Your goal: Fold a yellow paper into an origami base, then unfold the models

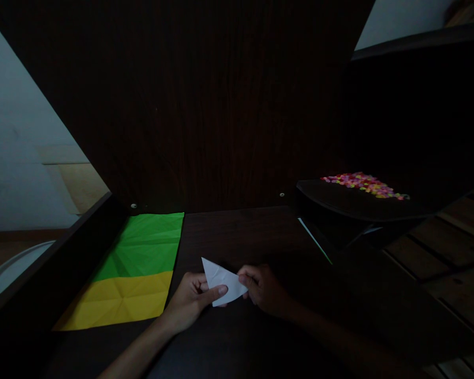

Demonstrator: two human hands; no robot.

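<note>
Both my hands hold a small folded white paper [220, 280] just above a dark wooden desk [237, 231]. My left hand [191, 300] pinches its lower left side, thumb lying across the front. My right hand [264, 288] grips its right corner with the fingertips. The paper is folded into a pointed, roughly triangular shape with its tip up and to the left.
A creased green paper sheet [146, 245] and a yellow sheet [118, 300] lie flat at the left of the desk. A dark tray [339, 202] with several small colourful beads [363, 184] stands at the right. A thin green-edged strip [315, 241] lies beside it.
</note>
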